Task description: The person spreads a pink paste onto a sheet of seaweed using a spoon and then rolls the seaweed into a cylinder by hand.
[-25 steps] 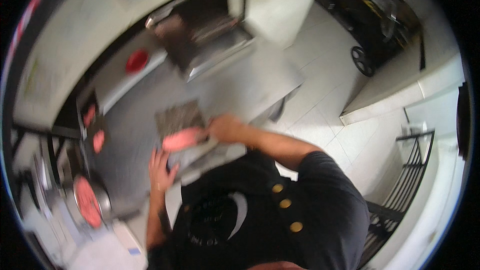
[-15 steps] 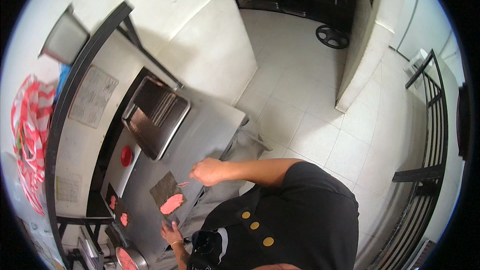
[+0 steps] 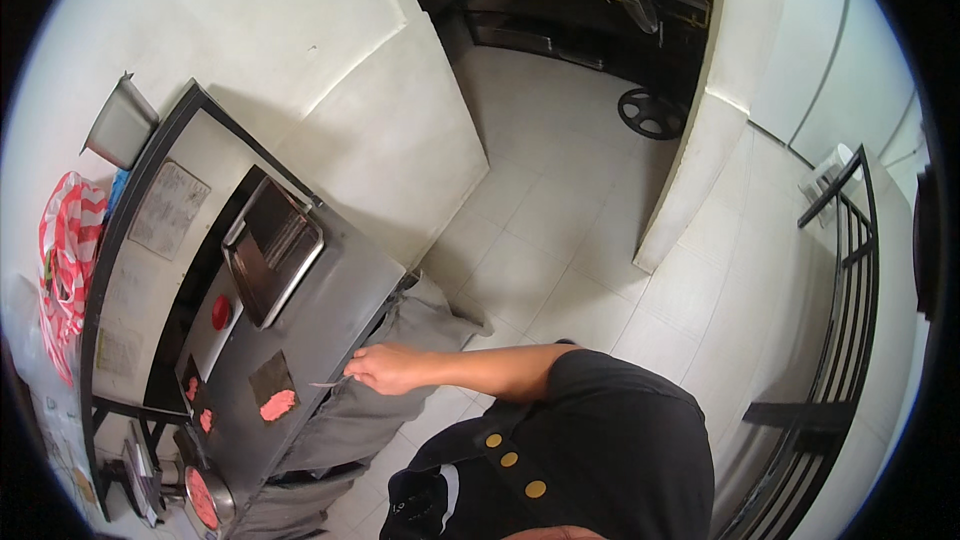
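My right hand (image 3: 383, 368) is closed around a slim utensil (image 3: 325, 384), whose narrow end points left past the table's edge; its exact kind is too small to tell. Left of it, a dark square sheet (image 3: 268, 376) lies on the grey metal table (image 3: 325, 285). A flattened pink mass resembling minced meat (image 3: 278, 404) covers the sheet's near end. My left hand is out of view. Farther left, pink lumps (image 3: 206, 420) rest on more dark sheets. A metal bowl (image 3: 228, 508) of the same pink stuff sits at the table's near left.
A dark metal tray (image 3: 272, 252) leans over the table's far end, with a red round container (image 3: 221, 313) beside it. A black-framed shelf (image 3: 140, 180) runs along the wall. Grey cloth (image 3: 345, 430) hangs below the table's edge. A black metal rack (image 3: 858, 280) stands to the right.
My left hand, earlier beside the pink mass, has gone out of view. My right hand has drawn the utensil away from the sheet, toward the table's edge. The whole view has shifted.
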### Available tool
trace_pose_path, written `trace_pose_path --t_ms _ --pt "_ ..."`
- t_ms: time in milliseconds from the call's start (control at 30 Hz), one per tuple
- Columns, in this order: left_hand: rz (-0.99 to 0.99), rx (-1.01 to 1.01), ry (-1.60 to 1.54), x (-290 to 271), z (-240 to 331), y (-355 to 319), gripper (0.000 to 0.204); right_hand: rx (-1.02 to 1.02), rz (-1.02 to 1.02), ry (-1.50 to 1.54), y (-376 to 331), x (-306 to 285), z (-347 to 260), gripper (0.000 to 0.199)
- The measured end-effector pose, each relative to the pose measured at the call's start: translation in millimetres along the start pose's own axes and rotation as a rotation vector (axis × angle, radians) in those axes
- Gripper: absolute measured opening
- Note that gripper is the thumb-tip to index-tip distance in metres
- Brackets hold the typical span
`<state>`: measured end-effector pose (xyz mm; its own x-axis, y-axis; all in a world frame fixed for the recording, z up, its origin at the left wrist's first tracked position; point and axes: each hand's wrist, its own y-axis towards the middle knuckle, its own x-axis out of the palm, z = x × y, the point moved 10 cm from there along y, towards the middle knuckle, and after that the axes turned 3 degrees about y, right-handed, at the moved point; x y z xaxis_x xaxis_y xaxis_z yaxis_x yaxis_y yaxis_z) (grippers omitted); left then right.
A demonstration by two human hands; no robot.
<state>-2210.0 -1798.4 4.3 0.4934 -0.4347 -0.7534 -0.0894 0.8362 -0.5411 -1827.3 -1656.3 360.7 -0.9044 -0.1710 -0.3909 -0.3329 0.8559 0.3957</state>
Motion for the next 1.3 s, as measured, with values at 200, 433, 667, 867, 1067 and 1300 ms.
trace_pose_path --t_ms 200,433,667,867,1067,1300 --pt "-0.100 0.044 -0.010 78 117 -21 0.055 -0.072 -0.042 0.008 -27 -86 5 0.023" --pt "0.025 0.031 0.129 81 161 -39 0.054 0.023 -0.057 -0.034 -37 -208 64 0.027" --pt "0.258 -0.063 -0.531 70 134 -61 0.051 -0.058 -0.129 -0.025 13 -177 70 0.032" --pt "0.213 -0.524 -0.351 165 10 -142 0.064 -0.006 -0.287 0.030 60 -82 82 0.034" --pt "-0.176 -0.841 -0.559 234 -60 -176 0.059 -0.094 -0.403 -0.127 127 50 74 0.029" --pt "0.138 -0.586 -0.418 75 -112 -76 0.056 -0.190 -0.563 -0.348 191 177 88 0.030"
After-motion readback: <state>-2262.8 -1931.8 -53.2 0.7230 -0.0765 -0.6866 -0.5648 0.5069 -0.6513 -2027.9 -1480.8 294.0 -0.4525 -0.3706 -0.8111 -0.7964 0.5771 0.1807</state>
